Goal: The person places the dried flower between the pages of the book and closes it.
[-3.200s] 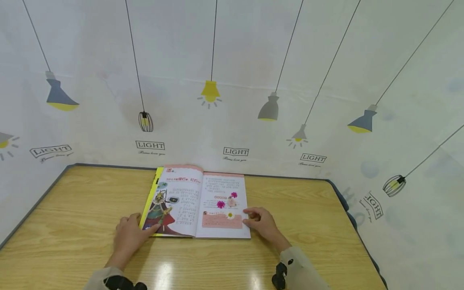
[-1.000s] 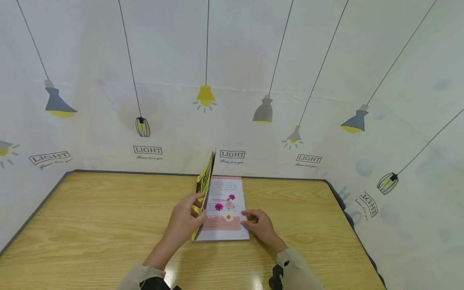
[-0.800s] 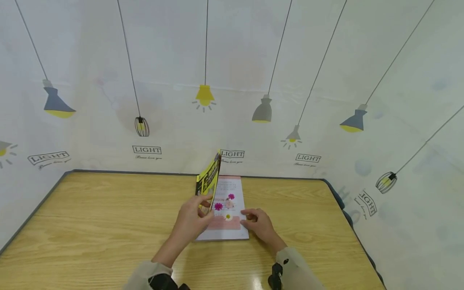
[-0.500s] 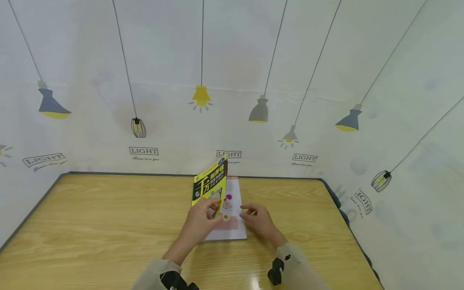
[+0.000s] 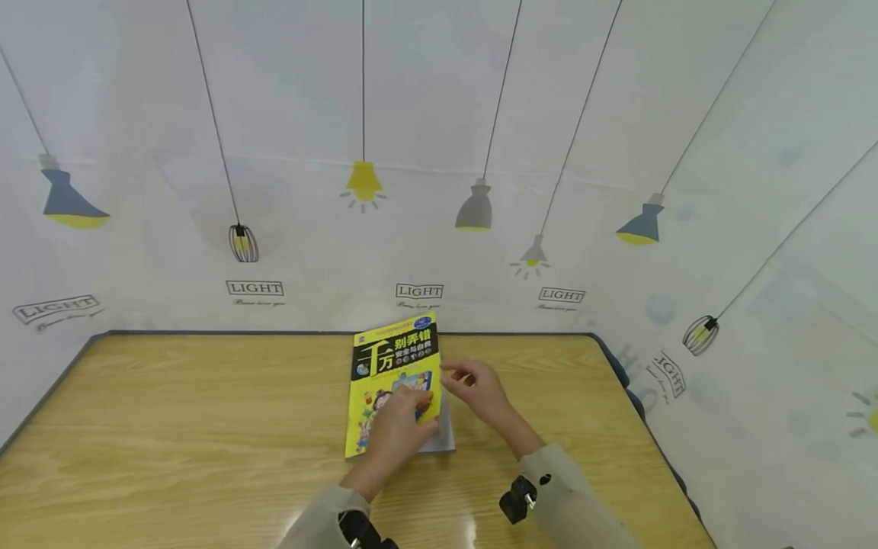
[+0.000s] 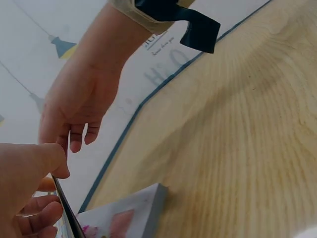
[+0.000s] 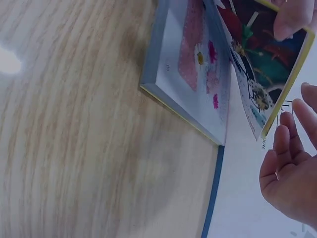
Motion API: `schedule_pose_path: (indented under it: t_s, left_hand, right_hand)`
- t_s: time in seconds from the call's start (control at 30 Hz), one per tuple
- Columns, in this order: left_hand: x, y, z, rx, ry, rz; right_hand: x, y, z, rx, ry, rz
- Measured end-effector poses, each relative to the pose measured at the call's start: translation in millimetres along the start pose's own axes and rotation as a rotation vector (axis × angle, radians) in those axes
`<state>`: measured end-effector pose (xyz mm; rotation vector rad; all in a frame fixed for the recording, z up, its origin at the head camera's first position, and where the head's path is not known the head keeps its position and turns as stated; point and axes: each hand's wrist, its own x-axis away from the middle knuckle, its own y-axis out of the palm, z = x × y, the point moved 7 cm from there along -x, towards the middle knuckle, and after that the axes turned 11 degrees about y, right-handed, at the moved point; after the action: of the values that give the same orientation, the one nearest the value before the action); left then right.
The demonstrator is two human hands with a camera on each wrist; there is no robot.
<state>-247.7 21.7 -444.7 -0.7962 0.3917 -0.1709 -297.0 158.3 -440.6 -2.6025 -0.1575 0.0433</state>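
A thick book with a yellow cover (image 5: pixel 363 412), lettered in black and white, lies at the table's far edge in the head view. My left hand (image 5: pixel 398 435) pinches the cover and front pages at their free edge, with the thumb (image 7: pixel 292 20) on the picture side. That half tilts over the right-hand page (image 7: pixel 173 54), which carries a pink box and flowers; a gap still shows between them. My right hand (image 5: pixel 483 393), fingers loosely bent, is just right of the cover, fingertips right at its edge and beyond the left hand.
The wooden table (image 5: pixel 206 412) has a dark blue border, and its far side meets a pale wall (image 5: pixel 295 152) printed with hanging lamps. Black devices, one being the right wrist mount (image 5: pixel 517 499), sit over light sleeves (image 5: pixel 576 503).
The book lay open flat; my left hand has lifted its left half and swung it rightward, bringing the yellow cover up. My right hand has left the page edge and moved slightly farther away.
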Motion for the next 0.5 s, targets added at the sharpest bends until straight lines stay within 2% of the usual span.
schedule_pose_path:
  t_s: [0.17,0.37,0.5]
  left_hand:
    - [0.3,16.2,-1.4,-0.053,-0.022,-0.019]
    - [2.2,39.4,-9.1,-0.074,-0.043,-0.031]
    - [4.5,51.1,-13.4,-0.117,-0.022,-0.032]
  right_hand:
    - [0,11,12,0.067,0.005,-0.026]
    - [-1,19,38,0.097,0.111,-0.038]
    - [0,24,51,0.072,0.178,-0.059]
